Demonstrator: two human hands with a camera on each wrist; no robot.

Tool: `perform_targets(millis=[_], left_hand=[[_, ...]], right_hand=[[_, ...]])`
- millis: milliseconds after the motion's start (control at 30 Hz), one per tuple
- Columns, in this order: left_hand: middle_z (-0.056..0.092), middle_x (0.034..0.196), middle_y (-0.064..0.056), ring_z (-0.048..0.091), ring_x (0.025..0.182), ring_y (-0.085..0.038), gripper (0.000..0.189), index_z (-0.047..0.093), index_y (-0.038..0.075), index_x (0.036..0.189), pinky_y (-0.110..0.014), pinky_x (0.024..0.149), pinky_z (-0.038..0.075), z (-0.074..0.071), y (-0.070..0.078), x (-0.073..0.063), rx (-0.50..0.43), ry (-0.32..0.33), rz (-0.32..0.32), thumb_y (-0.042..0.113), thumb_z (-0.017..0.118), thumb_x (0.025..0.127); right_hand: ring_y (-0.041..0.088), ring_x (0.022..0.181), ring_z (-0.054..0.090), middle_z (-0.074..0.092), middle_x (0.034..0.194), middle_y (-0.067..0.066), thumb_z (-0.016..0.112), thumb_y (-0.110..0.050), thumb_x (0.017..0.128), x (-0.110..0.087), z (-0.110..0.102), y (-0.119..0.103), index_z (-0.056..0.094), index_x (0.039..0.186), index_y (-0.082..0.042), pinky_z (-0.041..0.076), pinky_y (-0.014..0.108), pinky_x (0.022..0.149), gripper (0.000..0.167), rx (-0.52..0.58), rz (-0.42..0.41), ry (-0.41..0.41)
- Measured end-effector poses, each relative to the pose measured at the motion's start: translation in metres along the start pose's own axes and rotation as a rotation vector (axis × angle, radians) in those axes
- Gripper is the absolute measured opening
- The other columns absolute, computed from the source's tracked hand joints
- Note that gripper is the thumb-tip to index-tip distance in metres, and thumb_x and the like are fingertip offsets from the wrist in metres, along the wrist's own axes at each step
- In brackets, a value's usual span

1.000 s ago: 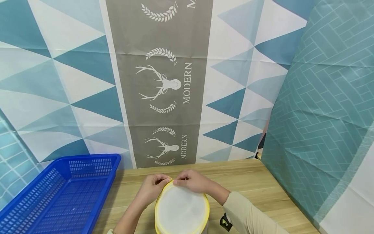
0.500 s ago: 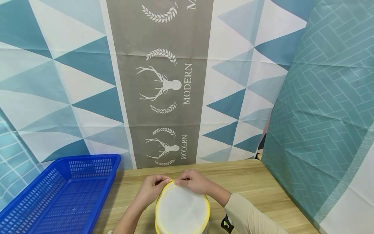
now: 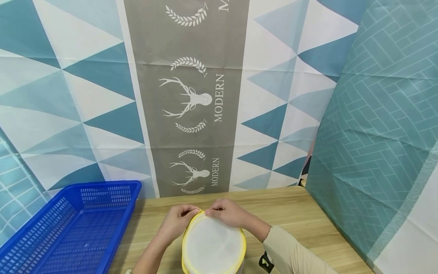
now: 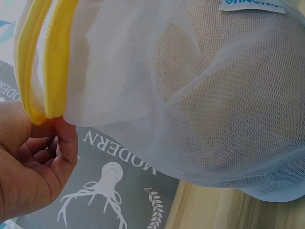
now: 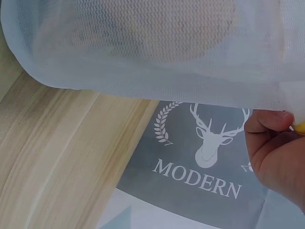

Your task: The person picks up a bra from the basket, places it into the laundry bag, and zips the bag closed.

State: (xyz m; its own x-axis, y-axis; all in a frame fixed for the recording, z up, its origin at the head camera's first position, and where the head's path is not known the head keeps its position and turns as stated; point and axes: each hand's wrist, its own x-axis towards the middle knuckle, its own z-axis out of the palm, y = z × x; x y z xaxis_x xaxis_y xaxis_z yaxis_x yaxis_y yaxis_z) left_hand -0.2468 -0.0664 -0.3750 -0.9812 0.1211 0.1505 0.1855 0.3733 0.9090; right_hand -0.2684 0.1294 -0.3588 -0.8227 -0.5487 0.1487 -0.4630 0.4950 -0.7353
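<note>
A white mesh laundry bag [image 3: 213, 243] with yellow zip edging [image 4: 57, 57] stands on end at the front of the table, its round white top facing up. Through the mesh in the left wrist view, tan contents show; a white label [image 4: 252, 5] with blue letters sits on the side. My left hand [image 3: 174, 224] pinches the far edge of the yellow rim between thumb and forefinger. Right beside it, my right hand [image 3: 229, 213] also pinches the rim with thumb and fingers. In the right wrist view the right hand [image 5: 279, 148] is partly cut off by the frame.
A blue perforated plastic basket [image 3: 131, 213] stands at the left on the wooden table [image 3: 273, 201]. A patterned cloth [image 3: 191, 95] hangs behind the table, and a teal one [image 3: 376, 133] along the right side. A black strap piece [image 3: 265, 262] shows by the right sleeve.
The right hand and forearm have shifted very slightly to the right along the rim. The left hand stays in place, and both hands keep their grip.
</note>
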Motion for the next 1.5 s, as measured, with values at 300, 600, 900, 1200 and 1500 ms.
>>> perform_targets(millis=[300, 600, 900, 1200, 1500], left_hand=[[0.07, 0.087, -0.004, 0.059, 0.072, -0.01, 0.015, 0.072, 0.005, 0.093, -0.021, 0.06, 0.049, 0.0002, 0.001, -0.0003, 0.005, 0.008, -0.014, 0.015, 0.062, 0.09], [0.07, 0.087, -0.005, 0.059, 0.072, -0.011, 0.015, 0.072, 0.004, 0.093, -0.021, 0.059, 0.049, 0.0013, 0.0007, 0.0001, -0.002, 0.011, -0.005, 0.016, 0.062, 0.09], [0.07, 0.087, -0.005, 0.059, 0.073, -0.01, 0.014, 0.072, 0.005, 0.093, -0.022, 0.06, 0.049, 0.001, 0.0001, 0.0004, 0.015, 0.009, 0.0, 0.015, 0.062, 0.089], [0.07, 0.088, -0.005, 0.06, 0.072, -0.01, 0.015, 0.071, 0.004, 0.094, -0.022, 0.06, 0.05, 0.0008, 0.0002, 0.0003, 0.013, -0.004, 0.009, 0.016, 0.062, 0.09], [0.07, 0.087, -0.005, 0.06, 0.072, -0.01, 0.015, 0.072, 0.005, 0.094, -0.022, 0.06, 0.05, 0.001, -0.0001, 0.0009, 0.016, -0.006, 0.011, 0.015, 0.062, 0.09]], right_hand=[[0.005, 0.081, 0.053, 0.066, 0.094, 0.0, 0.055, -0.027, 0.095, -0.0001, -0.0002, -0.0005, 0.075, 0.095, -0.012, 0.046, 0.021, 0.064, 0.025, 0.007, 0.014, 0.003], [0.005, 0.078, 0.051, 0.065, 0.091, -0.001, 0.055, -0.027, 0.095, -0.0001, -0.0007, 0.0011, 0.075, 0.091, -0.012, 0.045, 0.021, 0.063, 0.026, 0.001, 0.002, 0.01], [0.006, 0.076, 0.05, 0.064, 0.088, -0.002, 0.055, -0.027, 0.095, -0.0006, -0.0007, 0.0017, 0.075, 0.09, -0.013, 0.043, 0.022, 0.063, 0.026, -0.01, -0.017, 0.018], [0.006, 0.075, 0.049, 0.063, 0.087, -0.002, 0.055, -0.028, 0.095, -0.002, -0.0011, 0.0023, 0.075, 0.092, -0.012, 0.043, 0.021, 0.063, 0.026, -0.013, -0.022, 0.022], [0.005, 0.079, 0.051, 0.065, 0.092, -0.001, 0.055, -0.028, 0.094, -0.003, -0.0009, 0.0022, 0.075, 0.091, -0.013, 0.044, 0.021, 0.065, 0.025, -0.003, -0.007, 0.031]])
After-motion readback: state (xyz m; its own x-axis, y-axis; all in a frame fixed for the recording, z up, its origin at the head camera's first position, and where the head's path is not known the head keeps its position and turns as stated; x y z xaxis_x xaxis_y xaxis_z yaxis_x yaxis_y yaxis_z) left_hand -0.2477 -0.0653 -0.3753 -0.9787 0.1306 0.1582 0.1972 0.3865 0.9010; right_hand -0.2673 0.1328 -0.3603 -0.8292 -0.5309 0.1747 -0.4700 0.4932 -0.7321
